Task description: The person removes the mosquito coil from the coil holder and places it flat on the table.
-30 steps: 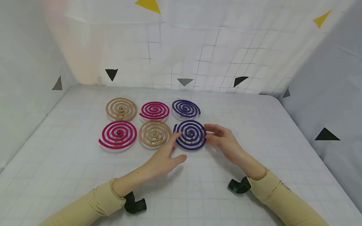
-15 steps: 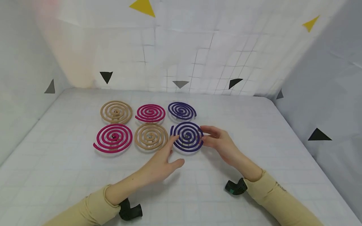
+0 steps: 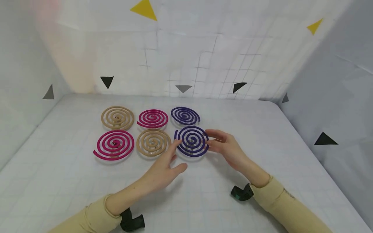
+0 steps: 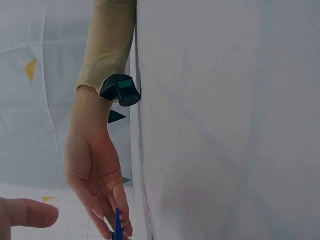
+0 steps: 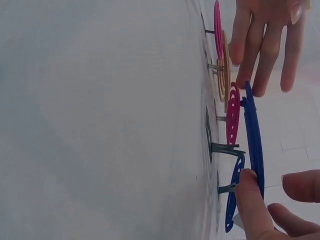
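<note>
A blue spiral mosquito coil [image 3: 192, 141] sits level on a small stand at the front right of two rows of coils. My right hand [image 3: 231, 150] holds its right edge, with fingers on both sides of the coil in the right wrist view. My left hand [image 3: 160, 170] reaches to the opposite edge, its fingers fairly straight, a fingertip right at the rim and the thumb apart. Left of it in the front row are a tan coil [image 3: 153, 142] and a pink coil [image 3: 113, 145].
Behind stand a tan coil [image 3: 117, 118], a pink coil [image 3: 152, 118] and a blue coil [image 3: 185, 116], each raised on a stand. The white gridded table [image 3: 204, 200] meets white walls marked with triangles. Black wrist devices [image 3: 242, 193] hang from the sleeves.
The head view has shifted slightly, so the scene sits a little further left and lower. Both hands stay at the front blue coil, the left one drawn back very slightly.
</note>
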Action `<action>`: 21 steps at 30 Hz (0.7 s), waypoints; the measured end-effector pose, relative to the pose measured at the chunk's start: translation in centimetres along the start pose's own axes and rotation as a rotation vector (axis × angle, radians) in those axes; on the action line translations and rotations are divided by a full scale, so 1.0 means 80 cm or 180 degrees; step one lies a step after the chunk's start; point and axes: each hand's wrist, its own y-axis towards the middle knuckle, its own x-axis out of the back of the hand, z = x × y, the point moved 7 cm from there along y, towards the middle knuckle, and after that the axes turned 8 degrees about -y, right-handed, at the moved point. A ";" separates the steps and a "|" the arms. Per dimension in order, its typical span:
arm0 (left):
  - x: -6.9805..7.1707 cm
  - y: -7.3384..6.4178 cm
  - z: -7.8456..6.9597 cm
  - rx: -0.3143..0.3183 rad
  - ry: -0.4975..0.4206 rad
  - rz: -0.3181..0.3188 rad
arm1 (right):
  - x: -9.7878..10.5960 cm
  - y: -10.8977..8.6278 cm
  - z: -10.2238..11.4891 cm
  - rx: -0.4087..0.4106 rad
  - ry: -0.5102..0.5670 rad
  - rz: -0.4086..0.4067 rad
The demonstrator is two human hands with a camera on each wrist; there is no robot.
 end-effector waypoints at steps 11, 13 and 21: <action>0.003 0.002 0.000 -0.0123 -0.0451 -0.0065 | 0.005 0.001 0.005 0.0094 0.0046 -0.0017; 0.004 0.005 -0.001 -0.0165 -0.0522 -0.0076 | 0.007 0.002 0.006 0.0108 0.0008 -0.0022; 0.004 0.021 -0.001 -0.0232 -0.0700 -0.0221 | 0.018 0.003 0.004 0.0009 -0.0091 -0.0066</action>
